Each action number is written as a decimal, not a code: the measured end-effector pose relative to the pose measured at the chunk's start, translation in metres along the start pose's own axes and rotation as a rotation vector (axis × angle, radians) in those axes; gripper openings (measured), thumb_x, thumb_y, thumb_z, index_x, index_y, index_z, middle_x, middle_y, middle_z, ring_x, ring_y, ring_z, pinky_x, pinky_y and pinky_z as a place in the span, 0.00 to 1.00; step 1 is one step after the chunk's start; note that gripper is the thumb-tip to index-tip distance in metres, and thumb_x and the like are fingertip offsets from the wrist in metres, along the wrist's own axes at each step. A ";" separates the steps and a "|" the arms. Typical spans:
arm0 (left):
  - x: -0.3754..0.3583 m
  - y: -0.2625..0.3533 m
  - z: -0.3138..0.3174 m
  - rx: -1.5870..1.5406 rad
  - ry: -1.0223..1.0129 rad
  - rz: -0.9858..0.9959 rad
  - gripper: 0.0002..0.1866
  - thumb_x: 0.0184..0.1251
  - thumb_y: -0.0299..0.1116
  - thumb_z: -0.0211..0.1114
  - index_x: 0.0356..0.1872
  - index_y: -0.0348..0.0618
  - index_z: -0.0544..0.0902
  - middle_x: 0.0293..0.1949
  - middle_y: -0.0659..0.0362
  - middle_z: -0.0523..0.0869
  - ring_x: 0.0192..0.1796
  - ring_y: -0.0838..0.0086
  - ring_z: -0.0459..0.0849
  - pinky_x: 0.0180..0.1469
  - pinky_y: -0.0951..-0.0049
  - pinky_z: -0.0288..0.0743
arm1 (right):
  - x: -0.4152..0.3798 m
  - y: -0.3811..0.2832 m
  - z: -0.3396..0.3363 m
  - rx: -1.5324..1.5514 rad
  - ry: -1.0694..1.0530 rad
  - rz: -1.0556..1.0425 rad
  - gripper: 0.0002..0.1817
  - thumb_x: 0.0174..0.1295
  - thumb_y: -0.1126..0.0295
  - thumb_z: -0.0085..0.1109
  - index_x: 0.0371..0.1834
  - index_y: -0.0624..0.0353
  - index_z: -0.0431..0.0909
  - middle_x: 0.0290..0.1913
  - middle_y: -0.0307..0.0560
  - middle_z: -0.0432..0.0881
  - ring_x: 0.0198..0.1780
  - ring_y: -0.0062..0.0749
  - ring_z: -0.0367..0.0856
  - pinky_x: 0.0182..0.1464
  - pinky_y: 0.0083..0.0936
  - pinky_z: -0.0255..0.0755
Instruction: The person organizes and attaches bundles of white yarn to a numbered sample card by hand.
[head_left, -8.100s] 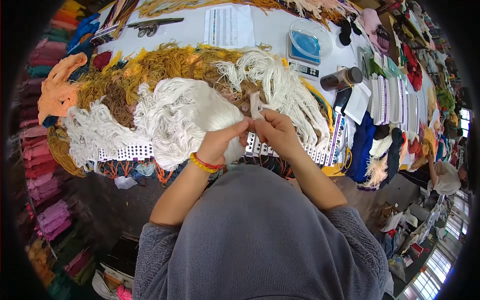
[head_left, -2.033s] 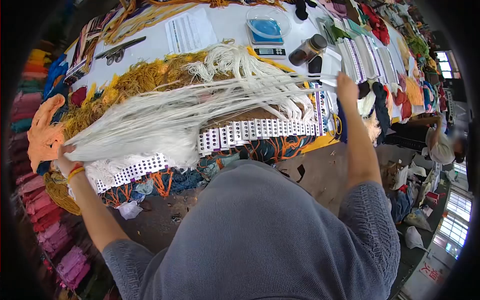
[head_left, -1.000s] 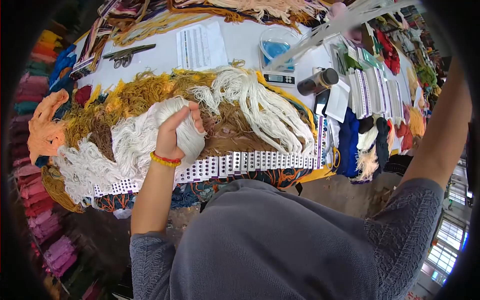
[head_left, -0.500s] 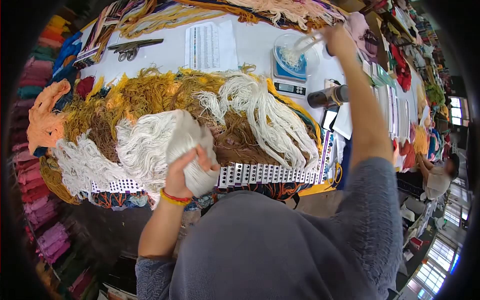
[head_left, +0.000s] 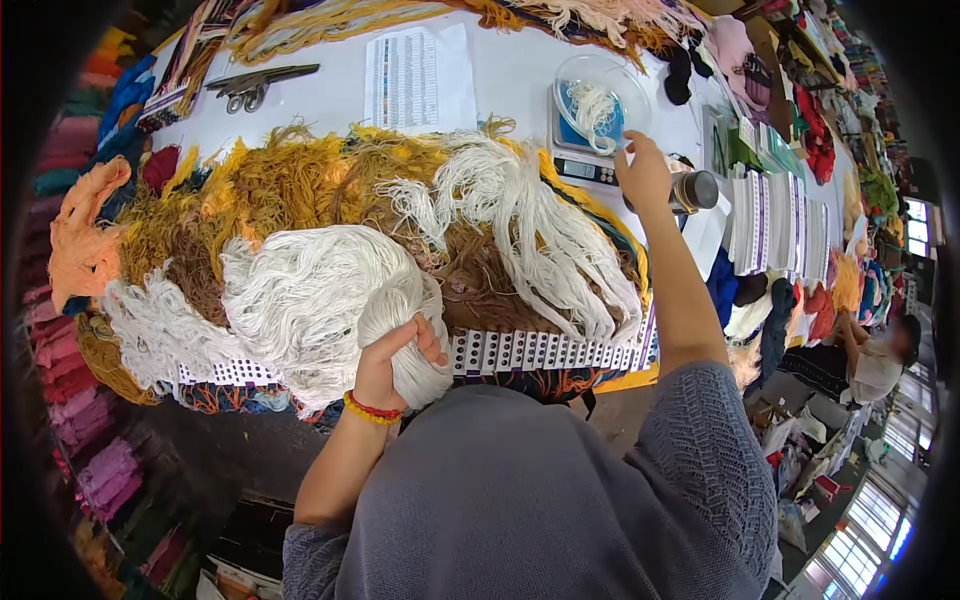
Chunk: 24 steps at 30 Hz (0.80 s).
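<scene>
White yarn (head_left: 400, 305) in left hand (head_left: 400, 362), scale digits (head_left: 585, 170) unclear, sheet (head_left: 420, 78) illegible

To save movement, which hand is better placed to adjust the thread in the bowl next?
Probably the right hand: it is close beside the bowl on the scale and appears empty. The left hand is farther away, gripping white yarn.
</scene>
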<state>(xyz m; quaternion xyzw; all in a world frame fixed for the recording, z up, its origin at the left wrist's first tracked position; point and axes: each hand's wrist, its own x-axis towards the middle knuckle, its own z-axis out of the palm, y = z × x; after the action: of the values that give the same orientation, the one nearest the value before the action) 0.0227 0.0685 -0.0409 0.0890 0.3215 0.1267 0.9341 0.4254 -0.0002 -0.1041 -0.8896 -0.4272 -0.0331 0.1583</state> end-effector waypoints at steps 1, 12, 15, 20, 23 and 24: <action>0.002 -0.001 0.002 -0.017 0.006 0.005 0.06 0.58 0.33 0.53 0.30 0.41 0.73 0.24 0.61 0.71 0.27 0.74 0.71 0.37 0.69 0.69 | 0.000 0.001 -0.003 0.026 0.071 -0.015 0.14 0.50 0.66 0.52 0.42 0.55 0.72 0.35 0.47 0.76 0.39 0.42 0.74 0.39 0.36 0.69; 0.008 -0.005 0.005 0.008 0.049 -0.008 0.07 0.57 0.33 0.54 0.27 0.41 0.72 0.23 0.61 0.70 0.27 0.74 0.71 0.37 0.70 0.68 | 0.005 0.015 0.029 -0.222 0.053 -0.242 0.21 0.43 0.68 0.56 0.45 0.50 0.69 0.52 0.44 0.69 0.54 0.37 0.65 0.51 0.39 0.58; 0.006 -0.006 0.002 -0.003 0.068 0.007 0.07 0.57 0.33 0.54 0.26 0.41 0.71 0.23 0.61 0.70 0.27 0.74 0.70 0.37 0.71 0.67 | 0.007 0.014 0.032 -0.279 0.019 -0.217 0.23 0.43 0.65 0.60 0.46 0.50 0.68 0.54 0.43 0.67 0.56 0.36 0.64 0.51 0.40 0.57; 0.004 -0.007 0.000 -0.016 0.100 -0.003 0.07 0.58 0.33 0.53 0.26 0.40 0.71 0.23 0.61 0.70 0.28 0.74 0.70 0.37 0.71 0.67 | 0.010 0.015 0.040 -0.325 0.023 -0.185 0.25 0.40 0.61 0.65 0.45 0.50 0.69 0.54 0.41 0.67 0.55 0.35 0.64 0.51 0.38 0.58; 0.004 -0.008 -0.001 -0.011 0.080 0.002 0.07 0.58 0.33 0.53 0.27 0.40 0.72 0.23 0.61 0.70 0.28 0.74 0.71 0.37 0.71 0.67 | 0.011 0.014 0.040 -0.347 -0.008 -0.206 0.19 0.43 0.63 0.63 0.40 0.51 0.72 0.51 0.40 0.69 0.53 0.35 0.66 0.50 0.38 0.58; 0.003 -0.009 -0.002 0.006 0.062 0.001 0.06 0.58 0.33 0.53 0.30 0.41 0.72 0.24 0.62 0.69 0.29 0.74 0.70 0.37 0.71 0.66 | 0.012 0.016 0.041 -0.345 -0.006 -0.208 0.19 0.43 0.63 0.63 0.40 0.51 0.72 0.51 0.40 0.69 0.53 0.35 0.66 0.50 0.38 0.58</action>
<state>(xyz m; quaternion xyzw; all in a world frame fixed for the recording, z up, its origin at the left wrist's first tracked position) 0.0255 0.0613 -0.0468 0.0880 0.3504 0.1292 0.9235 0.4418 0.0122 -0.1451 -0.8547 -0.5052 -0.1194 -0.0022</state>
